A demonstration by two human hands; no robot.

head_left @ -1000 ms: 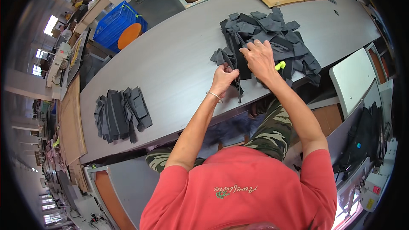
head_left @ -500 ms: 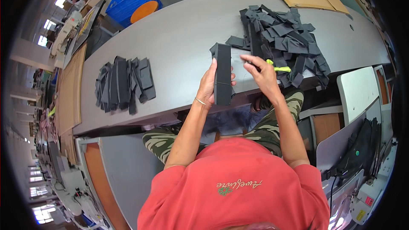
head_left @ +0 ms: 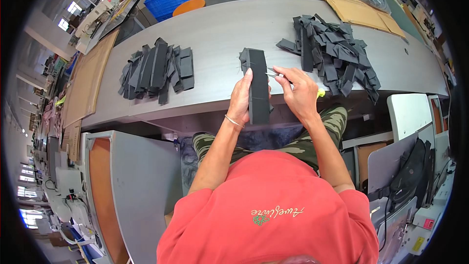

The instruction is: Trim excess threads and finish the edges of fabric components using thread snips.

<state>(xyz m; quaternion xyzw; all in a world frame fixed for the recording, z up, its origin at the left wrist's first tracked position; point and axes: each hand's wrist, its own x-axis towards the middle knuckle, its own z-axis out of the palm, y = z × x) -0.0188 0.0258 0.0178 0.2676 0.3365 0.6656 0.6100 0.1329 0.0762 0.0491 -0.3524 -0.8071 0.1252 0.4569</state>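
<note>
Black strip [head_left: 258, 88] between two hands; two piles flank it.

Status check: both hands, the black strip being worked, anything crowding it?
Left hand grips long black strip, upright over table edge. Right hand holds small snips at strip's side. Black piles left and right, both apart.

A long black fabric strip [head_left: 258, 88] stands upright over the desk's [head_left: 220, 34] near edge, thumb pressed on its left side; small metal snips [head_left: 274, 74] touch its upper right edge.
</note>
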